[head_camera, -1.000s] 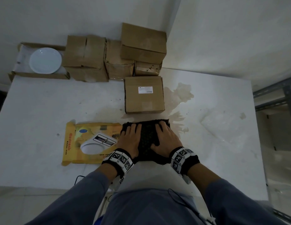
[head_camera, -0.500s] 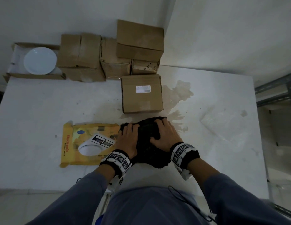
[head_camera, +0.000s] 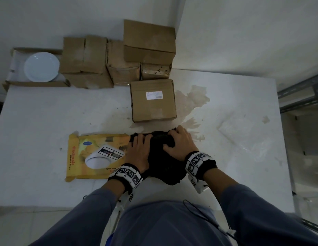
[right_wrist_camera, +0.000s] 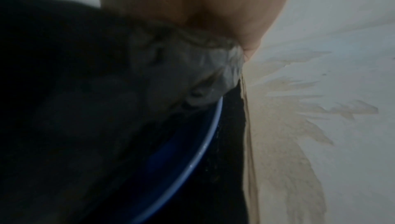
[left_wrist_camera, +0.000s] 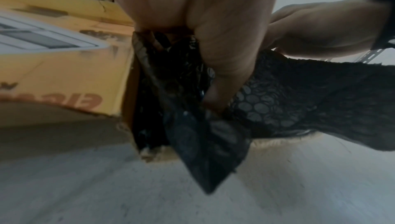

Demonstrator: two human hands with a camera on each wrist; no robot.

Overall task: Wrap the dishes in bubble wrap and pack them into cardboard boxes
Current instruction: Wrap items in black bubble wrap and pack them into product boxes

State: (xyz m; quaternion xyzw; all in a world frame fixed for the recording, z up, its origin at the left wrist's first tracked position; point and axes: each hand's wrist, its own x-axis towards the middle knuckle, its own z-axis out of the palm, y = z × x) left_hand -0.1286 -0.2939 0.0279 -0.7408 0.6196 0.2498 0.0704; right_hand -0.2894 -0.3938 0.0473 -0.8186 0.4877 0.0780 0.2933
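Left hand (head_camera: 139, 152): fingers curled, gripping black bubble wrap (head_camera: 160, 158), 9 o'clock side.
Right hand (head_camera: 179, 144): gripping wrap, 2 o'clock side.
Dish (right_wrist_camera: 205, 145): blue rim showing.

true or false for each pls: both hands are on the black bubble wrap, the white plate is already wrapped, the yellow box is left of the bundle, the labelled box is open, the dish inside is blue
1. Both the left hand and right hand are on the black bubble wrap. True.
2. The white plate is already wrapped. False: it lies bare in an open box.
3. The yellow box lies left of the bundle. True.
4. The labelled box is open. False: its top is closed.
5. The dish under the wrap is blue. True.
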